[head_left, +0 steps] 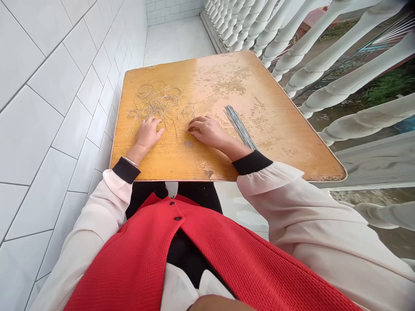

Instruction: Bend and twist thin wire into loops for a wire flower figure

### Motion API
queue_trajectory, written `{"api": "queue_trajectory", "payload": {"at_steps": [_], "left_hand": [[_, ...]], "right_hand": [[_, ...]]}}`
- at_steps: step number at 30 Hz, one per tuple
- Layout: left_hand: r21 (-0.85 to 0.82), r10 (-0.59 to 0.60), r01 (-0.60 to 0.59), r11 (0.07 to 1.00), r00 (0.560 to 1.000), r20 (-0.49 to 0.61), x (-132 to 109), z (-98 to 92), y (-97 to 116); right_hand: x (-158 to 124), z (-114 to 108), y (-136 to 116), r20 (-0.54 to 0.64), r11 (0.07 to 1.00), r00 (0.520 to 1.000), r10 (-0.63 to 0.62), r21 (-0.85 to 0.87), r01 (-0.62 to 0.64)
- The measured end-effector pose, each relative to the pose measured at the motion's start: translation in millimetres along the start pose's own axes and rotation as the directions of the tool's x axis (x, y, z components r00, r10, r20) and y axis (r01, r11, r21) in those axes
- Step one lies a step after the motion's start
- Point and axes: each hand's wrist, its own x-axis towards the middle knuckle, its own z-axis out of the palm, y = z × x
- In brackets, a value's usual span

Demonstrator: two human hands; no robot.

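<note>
A loose tangle of thin looped wires [158,101] lies on the left part of the wooden table. At its near edge rests my left hand [148,134], palm down, thumb apart from the fingers, its fingertips touching the wires. My right hand [209,131] is curled just right of the tangle, its fingers closed on a thin wire [187,113] that loops up from the fingertips. Beyond my right wrist lies a bundle of straight grey wires [239,125], side by side and partly hidden by the forearm.
The table [275,142] has a worn, peeling top and rounded corners. A white tiled wall [74,86] runs close along its left side. White balusters [311,73] line the right side, with ground and plants beyond. A pale floor [178,36] stretches past the far edge.
</note>
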Motion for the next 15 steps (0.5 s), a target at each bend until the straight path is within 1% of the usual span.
{"api": "queue_trajectory", "payload": {"at_steps": [3,6,8,10,12,14,15], "left_hand": [[0.079,0.036,-0.043,0.996,0.996,0.084,-2,5.9,0],[0.118,0.055,-0.067,0.991,0.993,0.104,-2,10.1,2],[0.147,0.055,-0.074,0.986,0.99,0.128,2,10.6,2],[0.173,0.047,-0.077,0.982,0.983,0.176,12,10.3,1],[0.18,0.032,-0.074,0.981,0.974,0.225,27,10.8,-1],[0.176,0.023,-0.065,0.982,0.972,0.232,45,13.3,-5],[0.176,0.024,-0.063,0.982,0.976,0.216,54,15.3,-6]], "right_hand": [[2,1,1,-0.012,0.999,1.0,0.012,0.035,-0.012],[15,7,3,-0.043,0.999,0.999,0.033,0.027,-0.032],[27,12,6,-0.049,0.999,0.998,0.036,0.005,-0.036],[40,17,9,-0.042,1.0,0.999,0.024,-0.008,-0.025],[54,21,13,-0.043,1.0,0.999,0.014,-0.003,-0.015],[70,25,19,-0.055,1.0,0.998,0.018,0.004,-0.017],[78,27,22,-0.06,1.0,0.998,0.025,0.003,-0.025]]}}
